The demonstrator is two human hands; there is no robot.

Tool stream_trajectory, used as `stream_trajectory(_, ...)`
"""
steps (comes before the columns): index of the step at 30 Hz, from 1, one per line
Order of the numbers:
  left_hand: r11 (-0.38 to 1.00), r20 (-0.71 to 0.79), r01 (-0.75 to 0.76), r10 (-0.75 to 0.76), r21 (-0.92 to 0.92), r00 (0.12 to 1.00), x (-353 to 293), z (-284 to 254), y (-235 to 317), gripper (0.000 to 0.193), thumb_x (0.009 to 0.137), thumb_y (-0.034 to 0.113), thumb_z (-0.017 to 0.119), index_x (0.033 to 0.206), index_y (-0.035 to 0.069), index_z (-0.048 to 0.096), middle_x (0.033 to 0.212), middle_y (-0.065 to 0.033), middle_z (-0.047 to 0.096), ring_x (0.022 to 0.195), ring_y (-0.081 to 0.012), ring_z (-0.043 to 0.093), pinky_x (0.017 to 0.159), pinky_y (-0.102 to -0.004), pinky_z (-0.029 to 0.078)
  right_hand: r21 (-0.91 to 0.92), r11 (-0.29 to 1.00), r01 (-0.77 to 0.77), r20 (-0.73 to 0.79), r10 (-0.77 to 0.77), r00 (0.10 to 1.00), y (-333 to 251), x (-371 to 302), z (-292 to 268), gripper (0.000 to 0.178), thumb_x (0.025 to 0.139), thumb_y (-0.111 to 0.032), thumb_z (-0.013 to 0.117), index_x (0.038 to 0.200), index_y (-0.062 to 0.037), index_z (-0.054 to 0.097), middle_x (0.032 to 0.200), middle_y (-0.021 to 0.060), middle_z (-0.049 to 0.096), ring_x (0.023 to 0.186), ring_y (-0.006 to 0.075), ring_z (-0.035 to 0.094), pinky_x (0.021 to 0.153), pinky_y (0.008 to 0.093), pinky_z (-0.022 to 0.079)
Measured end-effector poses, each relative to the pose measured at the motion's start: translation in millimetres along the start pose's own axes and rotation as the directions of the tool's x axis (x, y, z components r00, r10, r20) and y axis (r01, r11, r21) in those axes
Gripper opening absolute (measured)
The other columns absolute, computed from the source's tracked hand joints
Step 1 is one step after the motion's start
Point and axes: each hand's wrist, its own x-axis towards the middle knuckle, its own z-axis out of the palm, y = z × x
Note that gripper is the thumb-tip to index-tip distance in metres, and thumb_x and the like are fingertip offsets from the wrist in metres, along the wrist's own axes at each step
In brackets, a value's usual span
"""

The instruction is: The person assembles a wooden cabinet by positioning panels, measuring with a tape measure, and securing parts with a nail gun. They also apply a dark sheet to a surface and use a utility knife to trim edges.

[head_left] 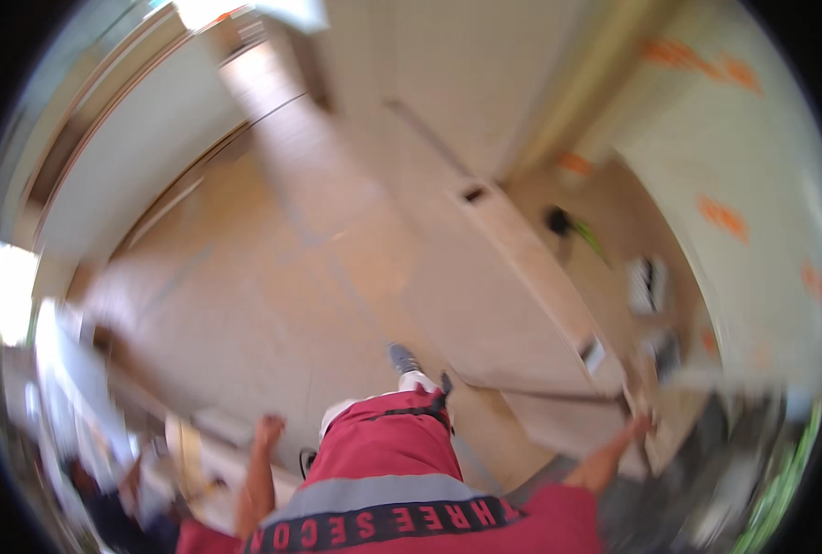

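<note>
My left hand (270, 430) hangs low at my left side, its fingers curled in, with nothing visible in it. Out to the right, my right hand (641, 427) is at the near end of a long wooden half wall (545, 277), beside its corner. Motion smears its fingers, so I cannot tell whether it grips or only touches the wood. A grey shoe (403, 358) of mine steps on the brown covered floor (272, 277).
Beyond the half wall lie a black and green tool (568, 224) and a white box (648, 284). A pale wall with orange marks (725, 218) stands at the right. Another person in dark clothing (120, 503) is at the lower left. A white panel (148, 138) stands at the upper left.
</note>
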Motion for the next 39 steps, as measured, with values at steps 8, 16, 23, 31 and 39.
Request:
stream_trajectory(8, 0.944, -0.491, 0.115, -0.263, -0.311, 0.831, -83.2, -144.7, 211.6, 0.043, 0.080, 0.031, 0.066, 0.107, -0.002, 0.060, 0.101, -0.0201, 0.065, 0.093, -0.0325, 0.063, 0.080, -0.0392, 0.050, 0.484, 0.875, 0.003, 0.174, -0.099, 0.980, -55.6, -65.4, -127.3, 0.036, 0.092, -0.029, 0.043, 0.104, -0.0044, 0.066, 0.097, 0.0182, 0.065, 0.085, 0.0321, 0.063, 0.072, 0.0473, 0.050)
stream_trajectory(16, 0.880, -0.334, 0.207, -0.367, -0.428, 0.868, -144.1, -5.7, 168.9, 0.043, 0.079, 0.027, 0.068, 0.108, -0.003, 0.059, 0.098, -0.0203, 0.066, 0.090, -0.0303, 0.064, 0.079, -0.0373, 0.051, 0.601, 0.799, 0.024, 0.104, -0.108, 0.989, -69.7, -38.5, -176.1, 0.037, 0.091, -0.030, 0.044, 0.100, -0.0015, 0.066, 0.097, 0.0178, 0.064, 0.079, 0.0282, 0.062, 0.063, 0.0430, 0.049)
stream_trajectory(23, 0.569, -0.268, 0.312, -0.713, -0.761, 0.648, -311.0, 176.9, 61.3, 0.037, 0.077, 0.023, 0.070, 0.101, -0.003, 0.061, 0.084, -0.0183, 0.067, 0.074, -0.0265, 0.066, 0.072, -0.0352, 0.053, 0.780, 0.624, 0.039, 0.005, -0.069, 0.998, -23.1, -69.5, -202.9, 0.038, 0.091, -0.031, 0.044, 0.096, 0.0009, 0.065, 0.096, 0.0171, 0.064, 0.075, 0.0249, 0.061, 0.057, 0.0393, 0.048)
stream_trajectory(31, 0.213, -0.151, 0.364, -0.970, -0.907, 0.190, -443.9, 386.5, 58.5, 0.018, 0.075, 0.012, 0.067, 0.085, -0.002, 0.064, 0.080, -0.0149, 0.067, 0.075, -0.0241, 0.066, 0.071, -0.0357, 0.052, 0.795, -0.586, -0.159, -0.118, -0.406, 0.906, -93.9, -161.9, -458.4, 0.043, 0.096, -0.039, 0.042, 0.117, -0.0016, 0.051, 0.107, 0.0099, 0.052, 0.094, 0.0207, 0.052, 0.069, 0.0348, 0.048)
stream_trajectory(39, 0.408, -0.405, -0.029, -0.911, -0.913, -0.080, -390.2, 292.3, 75.5, 0.016, 0.083, 0.009, 0.062, 0.097, 0.000, 0.061, 0.088, -0.0089, 0.066, 0.080, -0.0186, 0.063, 0.073, -0.0307, 0.050, 0.436, -0.826, 0.357, -0.787, -0.542, -0.295, -199.2, -379.1, -693.2, 0.022, 0.094, -0.022, 0.047, 0.098, -0.0005, 0.049, 0.082, 0.0204, 0.057, 0.077, 0.0379, 0.056, 0.069, 0.0438, 0.044)
